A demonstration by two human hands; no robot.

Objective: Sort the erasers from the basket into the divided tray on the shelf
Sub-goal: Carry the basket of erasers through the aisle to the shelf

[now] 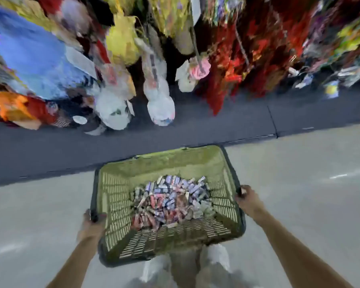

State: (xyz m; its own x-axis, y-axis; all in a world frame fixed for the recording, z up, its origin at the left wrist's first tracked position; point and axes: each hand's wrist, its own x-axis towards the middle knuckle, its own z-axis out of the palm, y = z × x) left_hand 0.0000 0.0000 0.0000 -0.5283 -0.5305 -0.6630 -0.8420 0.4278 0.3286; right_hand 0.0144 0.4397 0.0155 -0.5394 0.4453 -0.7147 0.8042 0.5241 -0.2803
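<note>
Both hands clamp the dark rim of a green plastic basket (175,161), carried between them over a pale floor (299,183). Left hand (92,223) curls round the near-left corner and right hand (246,199) round the right edge, the two well apart. Between the hands, a heap of small erasers (168,200) in pinks, blues and whites lies on the basket's slatted bottom. Beyond the hands, past the basket's far wall, a dark strip (71,150) runs across the floor, with blurred, brightly coloured goods (40,59) hanging above it. Nearer than the hands, under the basket, pale shoes (216,254) show, blurred.
</note>
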